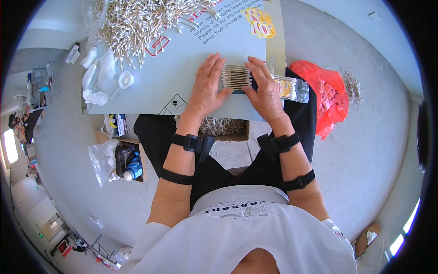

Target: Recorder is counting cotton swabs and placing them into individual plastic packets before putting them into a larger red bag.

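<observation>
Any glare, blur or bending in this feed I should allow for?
Head view: windows at the rim blow out white; walls curve strongly toward the dark border; the clear packet shows glare; left hand, right hand and the swab row between them look reasonably sharp.

Noted on tabletop (pixel 155 84): smooth, faintly satin sheet. On swabs (pixel 236 77): matt, cottony tips. On red bag (pixel 325 124): glossy, crumpled plastic film — likewise shiny, clear plastic on packet (pixel 301 92). On shirt (pixel 214 244): smooth, matt cloth. On floor (pixel 365 150): matt, concrete-like finish.
</observation>
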A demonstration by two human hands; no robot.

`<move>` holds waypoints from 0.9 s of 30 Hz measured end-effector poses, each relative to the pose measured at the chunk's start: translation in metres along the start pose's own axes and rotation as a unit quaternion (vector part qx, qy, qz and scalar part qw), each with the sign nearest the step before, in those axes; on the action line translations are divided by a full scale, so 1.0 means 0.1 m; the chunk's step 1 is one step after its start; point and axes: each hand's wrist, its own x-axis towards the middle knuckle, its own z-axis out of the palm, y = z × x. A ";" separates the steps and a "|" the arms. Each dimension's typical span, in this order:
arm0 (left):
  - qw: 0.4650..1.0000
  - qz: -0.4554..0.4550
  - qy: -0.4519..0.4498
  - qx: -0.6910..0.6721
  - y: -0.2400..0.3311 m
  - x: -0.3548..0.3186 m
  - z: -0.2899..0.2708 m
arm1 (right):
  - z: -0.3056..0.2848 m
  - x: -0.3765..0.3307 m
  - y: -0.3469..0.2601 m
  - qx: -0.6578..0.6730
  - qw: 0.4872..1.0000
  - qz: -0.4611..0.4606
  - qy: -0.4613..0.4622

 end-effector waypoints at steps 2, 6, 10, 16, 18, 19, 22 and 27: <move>0.990 -0.036 0.060 -0.125 0.06 0.01 0.11 | 0.13 -0.03 0.08 0.098 0.993 0.024 0.065; 0.906 -0.093 0.221 -0.350 0.19 0.08 0.30 | 0.39 -0.08 0.08 0.283 0.936 0.106 0.181; 0.898 -0.126 0.187 -0.377 0.29 0.14 0.35 | 0.51 -0.06 0.08 0.309 0.923 0.099 0.207; 0.841 -0.148 0.201 -0.479 0.22 0.14 0.37 | 0.46 -0.03 0.06 0.400 0.881 0.141 0.209; 0.833 -0.138 0.211 -0.492 0.20 0.14 0.37 | 0.39 0.00 0.09 0.356 0.892 0.185 0.208; 0.832 -0.140 0.208 -0.494 0.21 0.15 0.39 | 0.40 0.02 0.12 0.356 0.892 0.186 0.209; 0.830 -0.144 0.202 -0.500 0.23 0.16 0.41 | 0.47 0.05 0.13 0.338 0.908 0.129 0.211; 0.836 -0.140 0.187 -0.496 0.20 0.14 0.30 | 0.40 0.05 0.19 0.291 0.930 0.100 0.201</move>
